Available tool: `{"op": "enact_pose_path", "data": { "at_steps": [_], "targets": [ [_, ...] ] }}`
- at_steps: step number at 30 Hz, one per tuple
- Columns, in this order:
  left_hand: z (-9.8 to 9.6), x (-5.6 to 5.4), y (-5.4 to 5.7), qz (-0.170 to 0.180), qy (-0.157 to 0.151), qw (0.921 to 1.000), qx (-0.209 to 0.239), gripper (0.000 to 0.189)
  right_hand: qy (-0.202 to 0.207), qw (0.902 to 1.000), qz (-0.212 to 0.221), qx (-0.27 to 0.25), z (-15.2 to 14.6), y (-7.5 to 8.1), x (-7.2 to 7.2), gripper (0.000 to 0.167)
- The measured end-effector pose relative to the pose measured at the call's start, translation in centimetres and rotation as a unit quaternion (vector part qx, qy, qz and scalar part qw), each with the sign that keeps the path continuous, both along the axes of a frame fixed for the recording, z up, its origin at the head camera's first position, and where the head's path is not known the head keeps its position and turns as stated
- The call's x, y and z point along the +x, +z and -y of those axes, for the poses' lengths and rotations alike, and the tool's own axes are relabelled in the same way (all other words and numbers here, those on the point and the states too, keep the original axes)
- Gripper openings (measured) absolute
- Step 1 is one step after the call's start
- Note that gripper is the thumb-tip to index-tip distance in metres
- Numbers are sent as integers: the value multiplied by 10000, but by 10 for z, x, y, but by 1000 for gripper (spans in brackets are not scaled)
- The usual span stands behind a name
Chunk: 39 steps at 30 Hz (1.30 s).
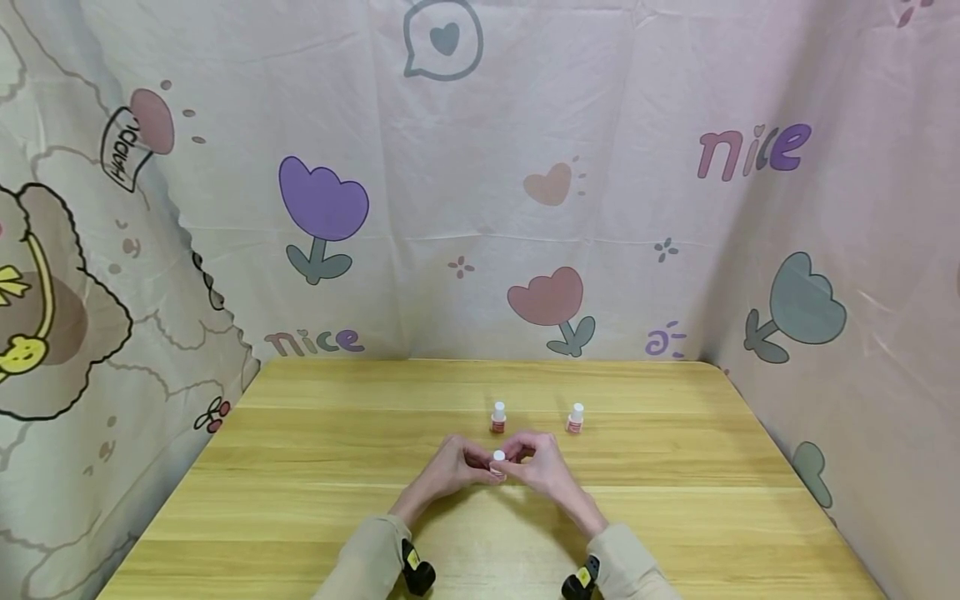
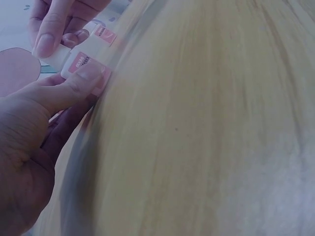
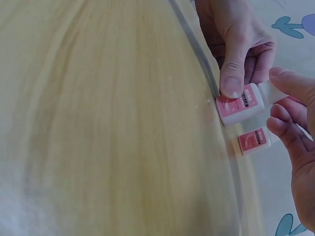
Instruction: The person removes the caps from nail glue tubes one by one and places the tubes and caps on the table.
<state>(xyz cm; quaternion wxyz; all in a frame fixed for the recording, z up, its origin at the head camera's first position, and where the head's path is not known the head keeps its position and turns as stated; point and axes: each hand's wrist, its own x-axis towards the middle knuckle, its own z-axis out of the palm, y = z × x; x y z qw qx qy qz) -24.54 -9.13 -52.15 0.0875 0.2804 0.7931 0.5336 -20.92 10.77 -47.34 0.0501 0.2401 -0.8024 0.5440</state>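
In the head view a small white glue bottle stands upright between both hands, near the middle of the wooden table. My left hand grips its body, the thumb pressing on the pink label. With thumb and fingers, my right hand pinches the white cap. The cap sits on the bottle's neck, and the base is at the tabletop. Directly behind stands a second bottle of the same kind, which also shows past the fingers in the right wrist view.
Farther right on the table stands a third small bottle, white-capped with a pink label. The wooden table ends at a printed curtain at the back and sides. Each sleeve carries a black wrist camera.
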Motion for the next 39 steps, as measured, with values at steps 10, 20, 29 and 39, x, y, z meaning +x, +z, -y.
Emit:
{"op": "enact_pose_path", "data": {
  "at_steps": [10, 20, 29, 39],
  "targets": [
    [0, -2, -3, -53, -152, 9999, 49, 16, 137, 9988, -433, 160, -5, -30, -15, 14],
    [-1, -1, -2, -62, 104, 9999, -71, 15, -121, 9997, -168, 123, -4, -30, -17, 18],
    [-1, 1, -1, -2, 12, 10000, 82, 16, -87, 9993, -355, 26, -2, -31, -16, 13],
    [-1, -2, -4, -82, -83, 9999, 119, 16, 130, 9986, -505, -48, -5, -34, -17, 9]
  ]
}}
